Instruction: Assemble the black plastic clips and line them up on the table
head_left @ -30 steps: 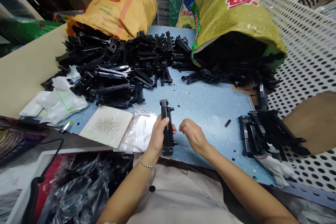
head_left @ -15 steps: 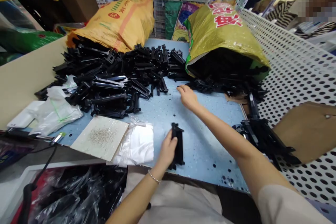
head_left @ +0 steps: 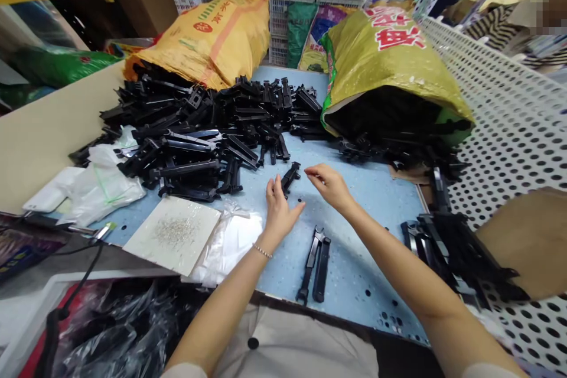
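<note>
Over blue tabletop (head_left: 372,180), left hand (head_left: 280,211) spreads empty beside a black part (head_left: 292,176); right hand (head_left: 332,186) curls, hold unclear.

Blue tbl (head_left: 354,280), blk pcs (head_left: 188,170), 2 sacks (head_left: 217,41)

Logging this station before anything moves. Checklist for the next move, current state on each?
1. Left hand open: ok, fingers spread.
2. Right hand empty: cannot tell, fingertips drawn together.
3. Small black part within easy reach: ok, lies between the hands.
4. Left hand apart from that part: cannot tell, fingers right beside it.
5. V-shaped black piece apart from both hands: ok, lies on the tabletop.
6. Tabletop unspotted: not ok, dark specks near its front edge.
</note>
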The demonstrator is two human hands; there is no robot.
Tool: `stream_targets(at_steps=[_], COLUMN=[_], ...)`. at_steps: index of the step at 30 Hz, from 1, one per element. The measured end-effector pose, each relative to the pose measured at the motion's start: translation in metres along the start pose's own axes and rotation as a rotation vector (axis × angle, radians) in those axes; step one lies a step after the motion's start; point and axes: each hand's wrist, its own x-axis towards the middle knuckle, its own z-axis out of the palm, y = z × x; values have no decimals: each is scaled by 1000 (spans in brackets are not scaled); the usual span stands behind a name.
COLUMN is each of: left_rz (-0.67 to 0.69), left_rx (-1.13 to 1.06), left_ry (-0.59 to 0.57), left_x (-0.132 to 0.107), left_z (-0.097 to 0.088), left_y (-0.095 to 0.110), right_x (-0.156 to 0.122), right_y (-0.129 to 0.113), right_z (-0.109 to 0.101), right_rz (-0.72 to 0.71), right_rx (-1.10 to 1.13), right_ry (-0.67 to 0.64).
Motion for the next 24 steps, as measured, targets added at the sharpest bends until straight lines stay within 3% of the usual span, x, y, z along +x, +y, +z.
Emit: stream_targets(at_steps=[4,8,15,20,24], left_rz=[-33,-43,-94,-144,-221], left_rx=[102,77,-25,-146,-284], left_ry=[-65,-68,-68,-89,-80], left_x=[18,15,14,12,8], left_z=[2,-3,-2,-11,-19], left_y=[-20,-31,-33,-35,-36], right_x=[-11,-6,48,87,80], right_y=[7,14,1,0,-3], right_z=[24,37,49,31,13], right_rz=[113,247,536,394,277], right_rx=[-2,-83,-256,-236,-83], right_ry=[-93,-65,-32,-118,-281])
